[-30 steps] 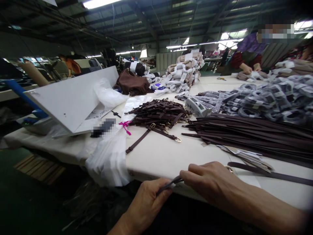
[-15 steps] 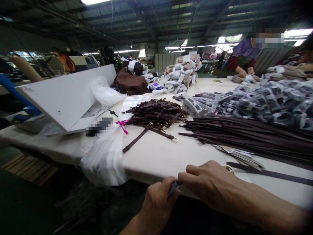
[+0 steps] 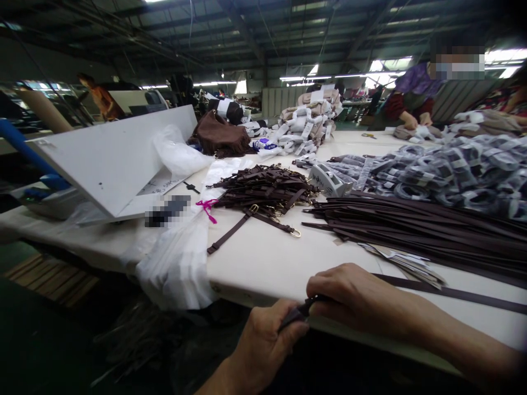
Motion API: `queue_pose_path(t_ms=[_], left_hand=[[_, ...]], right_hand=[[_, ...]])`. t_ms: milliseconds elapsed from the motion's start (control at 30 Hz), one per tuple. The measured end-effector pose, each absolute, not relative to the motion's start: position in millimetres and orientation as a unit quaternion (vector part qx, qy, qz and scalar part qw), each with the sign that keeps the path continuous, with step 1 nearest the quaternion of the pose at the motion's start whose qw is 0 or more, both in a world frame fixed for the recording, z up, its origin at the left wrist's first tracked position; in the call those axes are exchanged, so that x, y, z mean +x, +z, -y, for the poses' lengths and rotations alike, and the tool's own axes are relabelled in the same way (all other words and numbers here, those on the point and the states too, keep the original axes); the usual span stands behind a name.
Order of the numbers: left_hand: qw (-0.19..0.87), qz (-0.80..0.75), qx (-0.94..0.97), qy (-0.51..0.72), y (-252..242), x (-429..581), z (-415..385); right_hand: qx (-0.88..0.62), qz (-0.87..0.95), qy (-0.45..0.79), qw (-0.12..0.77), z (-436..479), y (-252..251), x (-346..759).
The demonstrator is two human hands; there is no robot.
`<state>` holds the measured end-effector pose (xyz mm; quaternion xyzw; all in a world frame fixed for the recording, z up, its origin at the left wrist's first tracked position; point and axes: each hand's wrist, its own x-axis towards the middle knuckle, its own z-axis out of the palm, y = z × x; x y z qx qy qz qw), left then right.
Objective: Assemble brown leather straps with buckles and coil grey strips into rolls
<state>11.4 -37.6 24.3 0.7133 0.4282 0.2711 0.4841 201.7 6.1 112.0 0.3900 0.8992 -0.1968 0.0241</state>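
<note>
Fingers point(image 3: 288, 323) of the left hand point(image 3: 263, 345) are pinching the near end of a dark brown strap point(image 3: 448, 292), just off the front edge of the worktop point(image 3: 267, 263). Those of the right hand point(image 3: 354, 299) are curling over the same end right beside them, pressing it between thumb and forefinger. The rest of the strap is lying flat on the worktop, running away to the right.

Behind it a long bundle of similar straps point(image 3: 411, 225) is lying close by, with a heap of shorter buckled pieces point(image 3: 263, 189) and a tape dispenser point(image 3: 329, 181) further back. A stack of clear plastic bags point(image 3: 177, 263) is hanging over the edge to the left.

To my eye, the grip is sitting on very little material; a tug could be slipping the end free. Dragging the strap sideways could also be catching the paper tags point(image 3: 407, 260) beside it and pulling them off.
</note>
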Motion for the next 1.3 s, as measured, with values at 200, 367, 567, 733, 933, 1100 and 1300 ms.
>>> queue_pose_path(t_ms=[200,367,567,733,933,1100,1300], left_hand=[[0.482,-0.419,0.705,0.307,15.8,21.5,37.8],[0.427,-0.43,0.723,0.331,12.0,24.6,31.2],[0.457,-0.461,0.757,0.076,14.2,-24.3,22.3],[0.359,-0.551,0.754,0.011,-3.8,-52.5,35.3],[0.521,-0.414,0.72,0.195,18.4,-2.6,22.2],[0.655,-0.381,0.61,0.231,17.7,22.4,12.7],[0.694,-0.359,0.586,0.214,14.5,17.9,15.6]], right_hand=[[0.326,-0.907,-0.265,-0.042,-0.9,98.1,193.3],[0.361,-0.897,-0.253,-0.026,0.8,99.1,190.5],[0.368,-0.911,-0.181,0.027,-11.2,118.1,210.3],[0.378,-0.915,-0.125,0.065,-16.8,118.8,212.5],[0.313,-0.929,-0.176,0.085,-7.4,116.4,181.1],[0.389,-0.905,-0.169,0.028,-10.7,119.0,197.2],[0.34,-0.927,-0.15,0.049,-9.9,109.5,206.8]])
